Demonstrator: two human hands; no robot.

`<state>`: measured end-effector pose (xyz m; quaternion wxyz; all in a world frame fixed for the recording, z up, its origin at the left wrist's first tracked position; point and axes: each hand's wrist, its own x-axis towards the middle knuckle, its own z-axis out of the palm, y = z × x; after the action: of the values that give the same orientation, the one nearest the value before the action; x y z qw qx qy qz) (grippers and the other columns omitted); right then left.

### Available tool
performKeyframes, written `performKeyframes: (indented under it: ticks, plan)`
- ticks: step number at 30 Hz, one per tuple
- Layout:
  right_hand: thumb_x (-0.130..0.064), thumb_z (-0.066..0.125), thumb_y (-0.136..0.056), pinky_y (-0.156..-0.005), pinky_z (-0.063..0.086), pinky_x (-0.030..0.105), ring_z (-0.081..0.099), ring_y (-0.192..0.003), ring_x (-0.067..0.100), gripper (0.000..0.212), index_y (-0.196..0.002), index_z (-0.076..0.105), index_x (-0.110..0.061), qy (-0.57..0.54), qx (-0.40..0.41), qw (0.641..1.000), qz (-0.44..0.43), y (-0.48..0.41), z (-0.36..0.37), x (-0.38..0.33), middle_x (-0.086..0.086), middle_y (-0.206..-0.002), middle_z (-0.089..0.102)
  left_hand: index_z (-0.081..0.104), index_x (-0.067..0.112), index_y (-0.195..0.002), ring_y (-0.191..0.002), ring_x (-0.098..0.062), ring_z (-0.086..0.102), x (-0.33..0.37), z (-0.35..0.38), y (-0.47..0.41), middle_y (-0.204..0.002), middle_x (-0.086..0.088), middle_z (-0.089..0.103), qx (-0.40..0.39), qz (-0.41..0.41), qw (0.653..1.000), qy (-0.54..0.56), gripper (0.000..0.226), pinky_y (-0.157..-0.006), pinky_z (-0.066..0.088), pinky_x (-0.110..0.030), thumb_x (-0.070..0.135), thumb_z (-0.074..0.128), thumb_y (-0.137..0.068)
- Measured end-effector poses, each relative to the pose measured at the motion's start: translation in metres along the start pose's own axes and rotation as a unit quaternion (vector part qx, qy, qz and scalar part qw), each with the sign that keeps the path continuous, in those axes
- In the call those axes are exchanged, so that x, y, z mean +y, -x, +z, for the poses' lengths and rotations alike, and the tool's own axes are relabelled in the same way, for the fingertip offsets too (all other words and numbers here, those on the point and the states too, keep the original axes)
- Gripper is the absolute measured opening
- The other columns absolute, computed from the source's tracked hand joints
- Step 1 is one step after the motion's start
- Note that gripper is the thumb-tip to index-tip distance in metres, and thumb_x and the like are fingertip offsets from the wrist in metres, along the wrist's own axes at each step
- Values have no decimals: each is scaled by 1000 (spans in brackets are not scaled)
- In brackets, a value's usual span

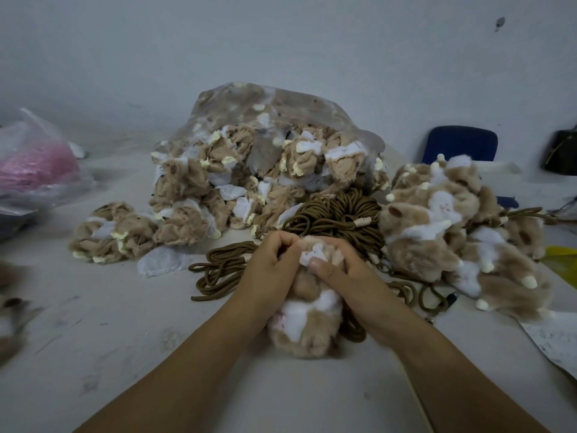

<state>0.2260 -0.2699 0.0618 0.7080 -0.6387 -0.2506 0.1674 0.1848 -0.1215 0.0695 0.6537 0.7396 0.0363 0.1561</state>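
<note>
A tan and white plush toy skin (304,326) stands on the white table (125,339) just in front of me. My left hand (271,267) grips its upper left side with curled fingers. My right hand (340,273) grips the upper right, its thumb pressing a white patch at the top. Behind my hands lies a bundle of brown cords (337,214). More loose cord (218,273) trails to the left of my left hand.
A clear plastic bag (268,151) full of inside-out plush skins fills the middle back, with several spilled at its left (115,232). A heap of furry plush pieces (462,232) lies at right. A pink-filled bag (34,164) sits far left, a blue chair (459,142) at back right, papers (555,339) at the right edge.
</note>
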Motion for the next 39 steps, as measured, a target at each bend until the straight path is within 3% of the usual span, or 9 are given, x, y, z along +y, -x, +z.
performKeyframes:
  ticks: [5,11,17,23,26,28,32,35,39]
  plan:
    - [-39,67,-81,-76,55,23,68,-97,13,30,-109,64,-27,43,55,997,-32,-1,1,-3,-4,-104,71,62,21,-90,-91,-19,64,-1,2,1,-96,-4,67,-6,19,1000,-18,9,-80,54,-37,26,58,-96]
    - [-32,60,-91,-60,48,8,63,-82,-7,11,-99,60,-40,145,88,985,-22,-4,-4,1,-13,-93,68,54,24,-82,-81,0,48,-3,2,1,-91,9,51,-28,138,978,-152,14,-72,38,-10,21,58,-95]
    - [-37,48,-90,-72,45,22,49,-92,-6,13,-102,49,-42,402,104,905,-94,-6,-4,12,-12,-109,49,57,16,-83,-89,-7,47,-6,11,5,-90,8,49,-58,227,947,-218,13,-75,37,-13,16,61,-95]
    - [-50,60,-84,-67,48,10,62,-90,-5,15,-99,59,-45,152,57,986,-39,-7,-11,7,-14,-103,65,59,23,-87,-85,-7,57,-1,-1,-3,-94,2,62,29,75,994,-69,9,-76,47,-22,23,57,-96]
    - [-47,63,-87,-68,50,20,65,-85,2,9,-93,60,-40,159,64,985,-35,-8,-10,7,-15,-91,68,64,24,-84,-86,-19,64,0,-5,-4,-89,-4,69,33,-13,997,63,15,-79,54,-39,24,57,-97]
    - [-43,58,-86,-63,49,27,63,-75,4,4,-86,59,-38,179,96,977,-55,-9,-9,5,-12,-83,67,67,28,-78,-82,-20,68,2,-4,-5,-85,-4,72,18,-31,992,117,21,-74,58,-37,24,58,-97]
    - [-40,55,-88,-68,56,38,66,-80,18,8,-84,60,-36,118,189,970,-93,-10,-8,0,-3,-84,69,67,28,-91,-88,-12,67,-1,-1,-5,-94,3,71,4,1,992,128,11,-76,56,-29,35,60,-96]
    - [-28,55,-96,-72,57,37,67,-83,23,12,-87,63,-26,72,221,970,-67,-8,-9,0,2,-87,70,58,31,-118,-107,-5,62,-7,1,-3,-118,9,64,-68,0,997,23,47,-87,53,-22,60,64,-82]
    - [-28,52,-96,-59,53,20,66,-71,8,17,-88,63,-20,58,188,978,-73,-5,-9,-6,-4,-79,71,63,27,-118,-102,-5,68,-11,8,-1,-111,9,73,-115,-9,993,38,34,-84,54,-19,35,73,-87]
